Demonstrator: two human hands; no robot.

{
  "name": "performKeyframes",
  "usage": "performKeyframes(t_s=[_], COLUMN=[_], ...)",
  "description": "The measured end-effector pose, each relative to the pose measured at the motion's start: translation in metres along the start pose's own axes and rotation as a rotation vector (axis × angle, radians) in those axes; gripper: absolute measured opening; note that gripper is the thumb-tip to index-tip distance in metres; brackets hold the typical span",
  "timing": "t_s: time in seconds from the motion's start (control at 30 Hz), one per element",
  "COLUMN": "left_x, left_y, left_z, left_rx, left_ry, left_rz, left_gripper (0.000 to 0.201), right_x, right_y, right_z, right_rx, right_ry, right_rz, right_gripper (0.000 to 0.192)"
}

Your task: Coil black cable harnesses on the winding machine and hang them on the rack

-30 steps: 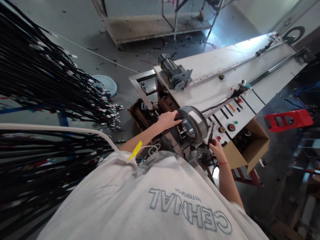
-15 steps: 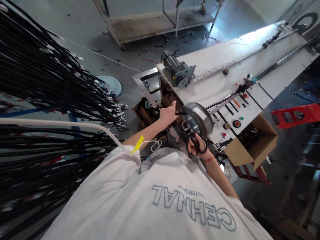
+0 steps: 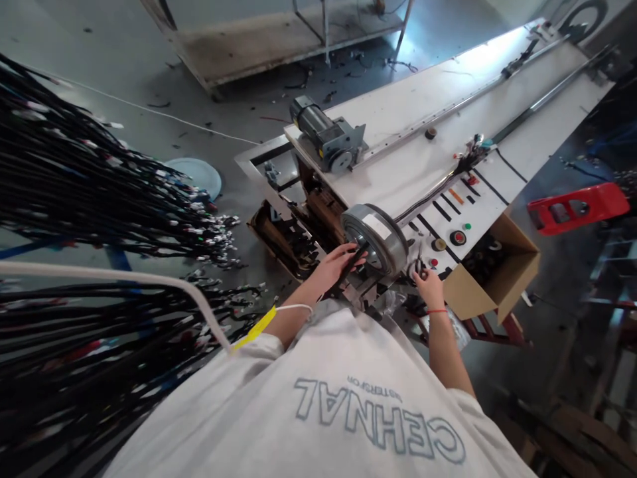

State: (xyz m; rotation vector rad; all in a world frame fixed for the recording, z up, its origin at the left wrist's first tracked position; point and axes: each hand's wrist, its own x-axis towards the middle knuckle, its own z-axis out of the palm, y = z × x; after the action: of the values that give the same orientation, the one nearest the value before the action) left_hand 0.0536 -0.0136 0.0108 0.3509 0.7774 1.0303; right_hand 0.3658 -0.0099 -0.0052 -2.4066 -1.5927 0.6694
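The white bench [image 3: 423, 159] runs away toward two o'clock, its near end crowded by a grey motor [image 3: 326, 136] at twelve o'clock and a row of buttons [image 3: 450, 239] along the right edge. An open cardboard box [image 3: 497, 279] hangs off that edge at three o'clock, and a red plastic piece [image 3: 572, 209] lies further out on the floor. To the left, from eight to ten o'clock, thick bundles of black cables [image 3: 99, 199] fan out and close off that side; bare grey floor [image 3: 124, 79] opens only toward eleven o'clock.

The round drum [image 3: 375, 239] sits at the bench's near corner, a thick dark ring with a shiny metal rim and a pale label on top, tilted so its open face looks back at the person.

The left hand [image 3: 332, 265] curls round a thin black cable [image 3: 354, 259] just below the drum's left face, fingers closed on it. The right hand [image 3: 426, 284] is at the drum's right side, closed on dark scissors [image 3: 417, 265] whose handles show above the knuckles.
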Motion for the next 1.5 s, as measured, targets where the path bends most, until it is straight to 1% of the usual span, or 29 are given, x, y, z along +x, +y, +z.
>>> performKeyframes(t_s=[0.07, 0.1, 0.17, 0.23, 0.27, 0.3, 0.33, 0.4, 0.43, 0.5, 0.53, 0.6, 0.63, 0.67, 0.7, 0.73, 0.8, 0.87, 0.97, 1.07, 1.17, 1.3, 1.37, 1.4, 1.5], left_x=[0.005, 0.008, 0.015, 0.02, 0.022, 0.023, 0.023, 0.023, 0.023, 0.021, 0.02, 0.016, 0.013, 0.01, 0.007, 0.003, -0.005, -0.013, -0.026, -0.043, -0.063, -0.087, -0.093, -0.093, -0.085], left_y=[0.009, 0.013, 0.02, 0.022, 0.021, 0.02, 0.019, 0.018, 0.018, 0.019, 0.018, 0.016, 0.013, 0.01, 0.006, 0.002, -0.004, -0.009, -0.011, -0.011, -0.01, -0.012, -0.015, -0.016, -0.02], left_z=[0.0, 0.0, 0.002, 0.005, 0.008, 0.01, 0.012, 0.016, 0.018, 0.024, 0.027, 0.034, 0.036, 0.037, 0.038, 0.037, 0.033, 0.028, 0.018, 0.004, -0.016, -0.039, -0.043, -0.042, -0.034], left_rx=[-0.15, -0.196, -0.213, -0.142, -0.084, -0.017, 0.058, 0.253, 0.391, 0.771, 1.003, 1.455, 1.626, 1.741, 1.8, 1.811, 1.755, 1.692, 1.663, 1.629, 1.552, 1.517, 1.503, 1.485, 1.417], left_ry=[0.041, 0.026, -0.073, -0.19, -0.228, -0.25, -0.259, -0.248, -0.232, -0.182, -0.136, 0.009, 0.087, 0.15, 0.189, 0.2, 0.192, 0.213, 0.269, 0.35, 0.456, 0.535, 0.538, 0.521, 0.389], left_rz=[-0.121, -0.187, -0.316, -0.417, -0.447, -0.46, -0.451, -0.375, -0.321, -0.206, -0.155, -0.07, -0.04, -0.015, 0.013, 0.053, 0.155, 0.212, 0.141, 0.079, 0.067, 0.079, 0.096, 0.107, 0.132], left_gripper=[0.027, 0.022, 0.014, 0.013, 0.017, 0.022, 0.027, 0.037, 0.039, 0.04, 0.038, 0.03, 0.028, 0.029, 0.033, 0.036, 0.039, 0.039, 0.039, 0.039, 0.04, 0.044, 0.045, 0.046, 0.047], right_x=[0.019, 0.031, 0.064, 0.104, 0.124, 0.143, 0.159, 0.182, 0.188, 0.19, 0.188, 0.182, 0.178, 0.176, 0.175, 0.174, 0.175, 0.176, 0.176, 0.175, 0.176, 0.178, 0.176, 0.175, 0.173], right_y=[-0.003, -0.004, -0.004, 0.0, 0.004, 0.008, 0.011, 0.019, 0.021, 0.025, 0.025, 0.026, 0.025, 0.025, 0.025, 0.024, 0.024, 0.025, 0.024, 0.024, 0.024, 0.025, 0.025, 0.025, 0.025], right_z=[0.005, 0.004, -0.006, -0.026, -0.037, -0.049, -0.06, -0.076, -0.08, -0.081, -0.08, -0.074, -0.072, -0.07, -0.068, -0.068, -0.069, -0.071, -0.073, -0.072, -0.069, -0.069, -0.069, -0.068, -0.069], right_rx=[0.032, 0.057, 0.093, 0.081, 0.057, 0.024, -0.011, -0.076, -0.104, -0.15, -0.167, -0.191, -0.195, -0.194, -0.19, -0.182, -0.164, -0.149, -0.138, -0.147, -0.159, -0.165, -0.169, -0.171, -0.172], right_ry=[0.01, 0.043, 0.181, 0.328, 0.366, 0.371, 0.342, 0.226, 0.163, 0.071, 0.049, 0.046, 0.052, 0.057, 0.059, 0.056, 0.042, 0.029, 0.015, 0.023, 0.036, 0.022, 0.018, 0.02, 0.034], right_rz=[-0.111, -0.168, -0.228, -0.186, -0.138, -0.08, -0.017, 0.097, 0.137, 0.172, 0.169, 0.15, 0.144, 0.14, 0.137, 0.136, 0.139, 0.15, 0.171, 0.173, 0.16, 0.143, 0.133, 0.128, 0.128], right_gripper=[0.032, 0.032, 0.029, 0.028, 0.029, 0.032, 0.036, 0.047, 0.051, 0.055, 0.055, 0.058, 0.059, 0.061, 0.062, 0.063, 0.063, 0.062, 0.06, 0.06, 0.062, 0.065, 0.065, 0.065, 0.064])
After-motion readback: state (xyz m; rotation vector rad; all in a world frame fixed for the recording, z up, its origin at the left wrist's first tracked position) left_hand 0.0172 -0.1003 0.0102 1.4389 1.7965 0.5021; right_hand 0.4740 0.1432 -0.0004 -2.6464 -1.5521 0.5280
